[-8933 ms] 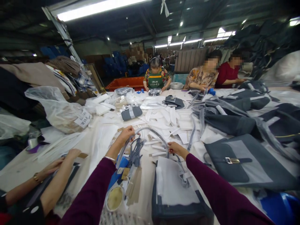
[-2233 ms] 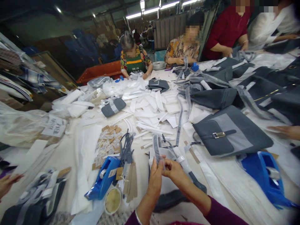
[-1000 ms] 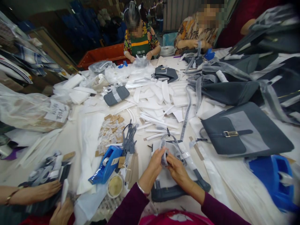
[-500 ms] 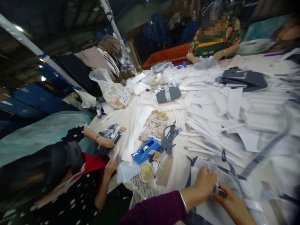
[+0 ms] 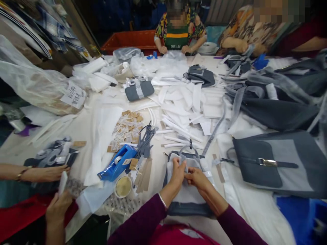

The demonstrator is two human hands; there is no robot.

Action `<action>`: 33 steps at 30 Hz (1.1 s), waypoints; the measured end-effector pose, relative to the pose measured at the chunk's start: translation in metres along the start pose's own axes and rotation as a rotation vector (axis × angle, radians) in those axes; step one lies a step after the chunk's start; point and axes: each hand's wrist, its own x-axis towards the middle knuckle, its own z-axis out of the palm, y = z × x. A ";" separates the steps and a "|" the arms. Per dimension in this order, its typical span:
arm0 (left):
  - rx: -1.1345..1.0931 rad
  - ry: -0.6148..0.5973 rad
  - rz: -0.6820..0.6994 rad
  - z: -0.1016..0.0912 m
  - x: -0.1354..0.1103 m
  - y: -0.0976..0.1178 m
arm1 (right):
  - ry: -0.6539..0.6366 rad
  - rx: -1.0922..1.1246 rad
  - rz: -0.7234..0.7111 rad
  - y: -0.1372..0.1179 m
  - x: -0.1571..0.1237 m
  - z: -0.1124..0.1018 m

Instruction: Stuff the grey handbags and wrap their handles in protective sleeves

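Left hand (image 5: 176,174) and right hand (image 5: 198,178) nearly meet, fingers narrowed on a plastic-wrapped grey strap (image 5: 183,158); exact pinch points hidden by the fingers; strap is at the fingertips, over the white sheet (image 5: 185,195) on the grey bag (image 5: 189,209); bag lies on the table (image 5: 157,177) directly beneath both hands; blue tape dispenser (image 5: 116,165) left of bag; buckled bag (image 5: 260,177) to the right, clear of both hands.

Cream worktable (image 5: 157,177), long orange tub (image 5: 135,39) behind it, ribbed panel (image 5: 222,12), dim beyond.
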 end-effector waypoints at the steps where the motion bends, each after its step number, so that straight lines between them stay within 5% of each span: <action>1: 0.033 0.007 0.017 0.001 -0.003 0.002 | 0.022 0.045 0.008 0.000 -0.001 0.000; 5: 0.308 -0.043 0.284 -0.006 -0.022 0.026 | 0.095 0.158 -0.002 0.000 -0.007 0.000; 8: 0.654 0.040 0.526 -0.025 -0.032 0.046 | 0.122 0.177 -0.019 0.000 -0.009 -0.001; 11: 0.962 0.137 0.426 -0.047 -0.030 0.047 | 0.141 0.189 -0.018 0.002 -0.008 0.001; 15: 1.142 0.079 0.268 -0.062 -0.023 0.028 | 0.182 0.227 -0.031 0.007 -0.008 0.010; 18: 1.001 0.119 0.332 -0.065 -0.028 0.021 | 0.198 0.245 -0.073 0.013 -0.012 0.017; 20: 0.731 0.020 0.320 -0.065 -0.035 0.020 | 0.206 0.247 -0.089 0.017 -0.013 0.018; 25: 0.058 -0.196 -0.084 -0.061 -0.032 0.015 | 0.255 0.022 -0.205 0.036 -0.006 0.016; 29: -0.011 -0.312 -0.381 -0.049 -0.016 0.004 | 0.280 -0.142 -0.299 0.049 0.006 0.015; 33: 0.067 -0.226 -0.378 -0.039 -0.013 -0.002 | 0.246 -0.256 -0.277 0.052 0.008 0.008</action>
